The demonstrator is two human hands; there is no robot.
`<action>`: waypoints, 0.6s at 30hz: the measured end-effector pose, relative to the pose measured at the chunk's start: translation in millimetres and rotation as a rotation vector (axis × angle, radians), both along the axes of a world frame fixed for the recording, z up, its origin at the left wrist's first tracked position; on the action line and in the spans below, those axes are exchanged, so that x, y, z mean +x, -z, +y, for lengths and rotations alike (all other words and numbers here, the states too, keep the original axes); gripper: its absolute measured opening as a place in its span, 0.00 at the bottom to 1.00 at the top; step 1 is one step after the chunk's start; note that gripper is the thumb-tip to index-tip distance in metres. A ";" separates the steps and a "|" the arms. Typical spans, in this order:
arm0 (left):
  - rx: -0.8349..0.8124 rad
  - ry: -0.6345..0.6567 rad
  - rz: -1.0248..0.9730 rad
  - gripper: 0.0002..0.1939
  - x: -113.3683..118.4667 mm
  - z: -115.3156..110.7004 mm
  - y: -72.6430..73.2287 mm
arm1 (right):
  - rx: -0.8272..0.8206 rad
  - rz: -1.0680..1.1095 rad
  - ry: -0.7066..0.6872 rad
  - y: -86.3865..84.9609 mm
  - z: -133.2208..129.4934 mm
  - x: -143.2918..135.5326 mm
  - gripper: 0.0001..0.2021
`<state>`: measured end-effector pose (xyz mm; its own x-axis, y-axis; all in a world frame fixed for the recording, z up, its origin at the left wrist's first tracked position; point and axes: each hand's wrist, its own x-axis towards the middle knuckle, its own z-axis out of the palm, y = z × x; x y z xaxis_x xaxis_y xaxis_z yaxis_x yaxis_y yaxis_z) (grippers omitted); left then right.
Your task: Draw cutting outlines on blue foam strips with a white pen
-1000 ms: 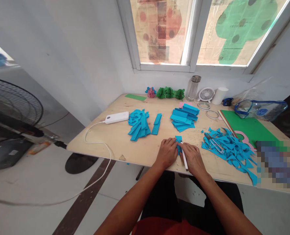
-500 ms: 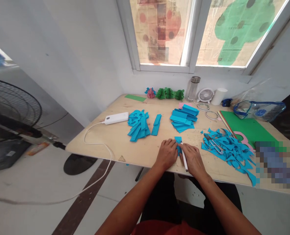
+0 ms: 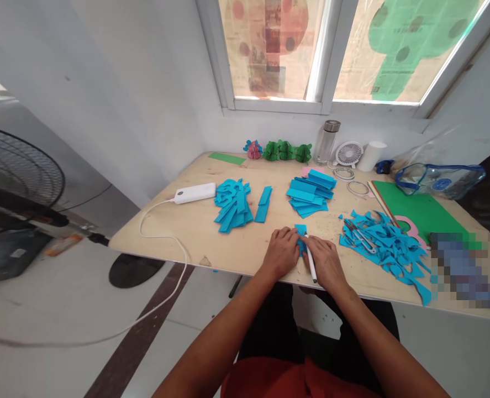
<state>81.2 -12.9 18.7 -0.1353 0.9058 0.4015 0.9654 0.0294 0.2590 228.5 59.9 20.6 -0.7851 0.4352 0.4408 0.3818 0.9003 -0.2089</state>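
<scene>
At the table's front edge, a small folded blue paper strip [image 3: 300, 228] lies between my hands, partly covered by them. My left hand [image 3: 283, 251] presses on its left side, fingers close together and curled over it. My right hand [image 3: 326, 264] is closed round a white pen [image 3: 311, 261], whose dark end points toward me; its fingers rest on the strip's right side. Beyond my hands is a stack of folded blue paper strips [image 3: 311, 193]. To the left lie a pair of blue strips [image 3: 263, 204] and a fanned pile of cut blue paper [image 3: 233, 207].
Blue paper scraps [image 3: 389, 246] heap at the right with a utility knife [image 3: 363, 239] on them. Green sheets [image 3: 427, 213], tape rolls [image 3: 357, 188], a glass bottle [image 3: 326, 142] and a small fan [image 3: 348, 153] stand behind. A power bank [image 3: 195, 193] trails a cable off the left.
The view has tilted slightly, so the table sits a little higher in the picture. Both hands, the pen and the strip stay almost in place.
</scene>
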 end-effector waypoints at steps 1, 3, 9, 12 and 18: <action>-0.002 -0.002 -0.004 0.12 -0.1 0.1 0.3 | -0.004 0.000 0.000 -0.5 -0.1 0.0 0.20; -0.006 -0.001 -0.014 0.12 -0.4 0.3 0.7 | -0.014 0.001 -0.001 -1.0 0.4 -0.2 0.20; -0.017 0.014 -0.026 0.14 -1.5 0.5 1.2 | -0.040 0.013 0.011 -0.4 2.5 -0.3 0.20; -0.024 0.005 -0.038 0.14 -1.9 0.7 1.5 | -0.062 0.015 0.006 -0.1 2.8 -0.1 0.20; -0.034 0.009 -0.069 0.14 -1.8 0.4 1.0 | -0.084 0.027 -0.007 1.5 4.7 0.7 0.19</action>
<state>79.4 -12.5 17.8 -0.1536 0.9202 0.3602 0.9457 0.0312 0.3235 229.2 64.6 19.1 -0.7766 0.4661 0.4239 0.3688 0.8818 -0.2938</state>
